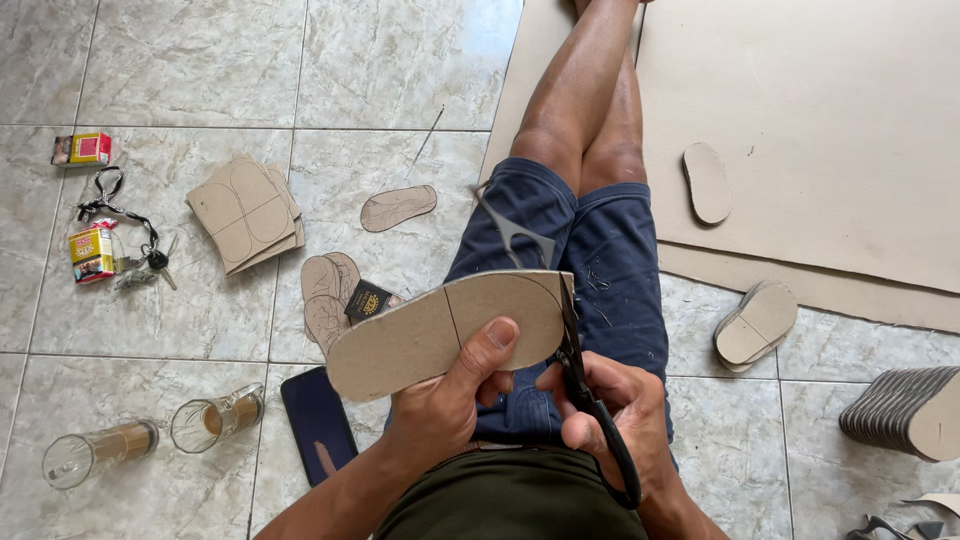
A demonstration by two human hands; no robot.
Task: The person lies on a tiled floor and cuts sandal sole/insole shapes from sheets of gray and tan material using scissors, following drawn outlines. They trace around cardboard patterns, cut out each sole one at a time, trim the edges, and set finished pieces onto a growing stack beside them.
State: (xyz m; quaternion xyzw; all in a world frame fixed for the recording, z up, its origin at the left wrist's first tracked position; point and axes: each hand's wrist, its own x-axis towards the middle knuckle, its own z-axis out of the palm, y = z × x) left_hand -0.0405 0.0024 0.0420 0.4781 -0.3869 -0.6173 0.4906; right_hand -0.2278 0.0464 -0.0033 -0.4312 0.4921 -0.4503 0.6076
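Note:
My left hand grips a tan cardboard piece marked with a sole outline, thumb on top. My right hand holds black scissors, whose blades run up along the right edge of the cardboard, near the rounded toe of the outline. A thin grey offcut curls away above the cardboard over my blue shorts. I am seated on a tiled floor with my legs stretched forward.
Large cardboard sheets lie to the right with a cut sole on them. Stacks of soles sit right. Left: marked cardboard squares, loose soles, phone, two glasses, keys, small boxes.

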